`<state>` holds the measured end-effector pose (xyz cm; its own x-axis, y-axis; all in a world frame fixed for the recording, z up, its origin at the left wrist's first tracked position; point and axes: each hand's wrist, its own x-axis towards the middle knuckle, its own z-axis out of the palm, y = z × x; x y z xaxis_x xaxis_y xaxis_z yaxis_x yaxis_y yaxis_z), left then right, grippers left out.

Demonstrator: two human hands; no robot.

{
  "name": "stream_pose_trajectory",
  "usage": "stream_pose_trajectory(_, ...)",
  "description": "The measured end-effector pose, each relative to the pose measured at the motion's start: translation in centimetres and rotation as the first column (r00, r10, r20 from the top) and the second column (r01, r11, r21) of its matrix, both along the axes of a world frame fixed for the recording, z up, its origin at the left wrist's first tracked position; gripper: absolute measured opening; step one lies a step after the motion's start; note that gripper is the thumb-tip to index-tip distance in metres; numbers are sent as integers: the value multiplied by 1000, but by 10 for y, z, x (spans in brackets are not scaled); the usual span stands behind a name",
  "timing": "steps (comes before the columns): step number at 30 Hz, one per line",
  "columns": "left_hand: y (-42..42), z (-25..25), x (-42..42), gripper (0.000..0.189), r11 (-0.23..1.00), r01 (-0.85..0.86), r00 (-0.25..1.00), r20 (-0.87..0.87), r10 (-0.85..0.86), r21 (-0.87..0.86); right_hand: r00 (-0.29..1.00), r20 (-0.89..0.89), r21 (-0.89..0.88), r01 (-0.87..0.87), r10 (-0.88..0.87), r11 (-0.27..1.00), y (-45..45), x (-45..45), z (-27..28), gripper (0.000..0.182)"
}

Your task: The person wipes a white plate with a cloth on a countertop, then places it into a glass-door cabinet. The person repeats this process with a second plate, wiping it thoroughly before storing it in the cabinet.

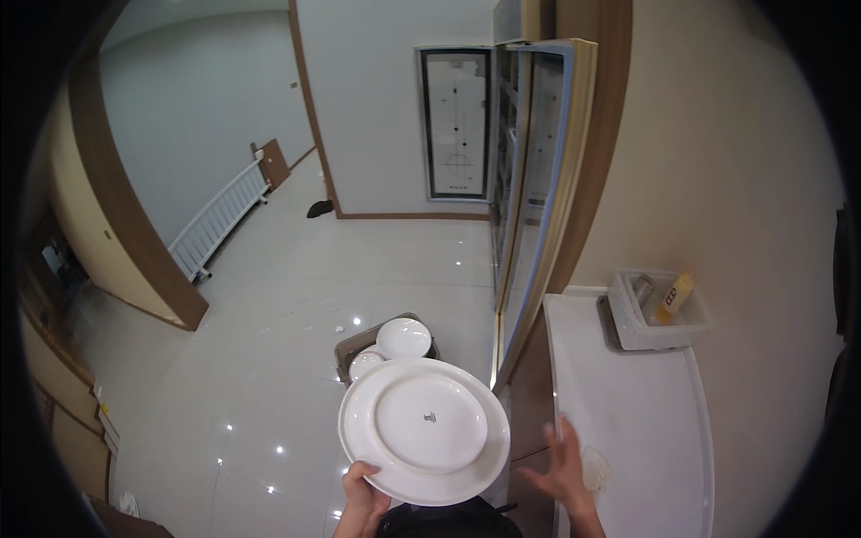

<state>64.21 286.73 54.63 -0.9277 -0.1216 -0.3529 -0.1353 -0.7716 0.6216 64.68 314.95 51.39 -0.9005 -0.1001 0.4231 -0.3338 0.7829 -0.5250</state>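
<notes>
My left hand (364, 489) grips the near left rim of a large white oval plate (430, 420). The plate's underside faces up, showing its raised foot ring and a small printed mark. To its right, my right hand (562, 467) is held apart from it with fingers spread and nothing in them, near the edge of the white counter (632, 417). On the floor beyond the plate, a brownish tray (356, 341) bears a white bowl (403, 338) and another white dish (366, 365); the large plate partly hides them.
An open glass-door cabinet (551, 202) stands ahead beside the counter. On the counter, a translucent plastic bin (656, 329) holds a yellow squeeze bottle (675, 296) and a metal container (644, 288). A pale smear or cloth (595, 469) lies nearer. A white railing (218, 215) leans by the far-left wall.
</notes>
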Motion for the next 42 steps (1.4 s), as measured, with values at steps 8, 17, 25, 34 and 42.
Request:
stream_pose_trajectory(8,-40,-11,44,60,990,-137,990,37,136,28,677,-296,385,-560,673,733,-71,-41,33,29)
stream_pose_trajectory(17,-141,-20,75,63,942,-336,937,117,330,27,370,-320,312,-829,872,465,-196,-52,54,27)
stream_pose_trajectory(25,-280,-43,101,53,883,-470,873,156,463,6,247,-371,266,-895,895,358,-345,-56,66,30)
stream_pose_trajectory(34,-365,3,81,53,697,-717,697,-35,717,-8,408,-268,-313,-894,873,322,-478,-74,63,47)
stream_pose_trajectory(42,-419,-25,-2,45,618,-738,657,-76,750,-272,395,-191,-533,-811,899,243,-536,-139,70,31)
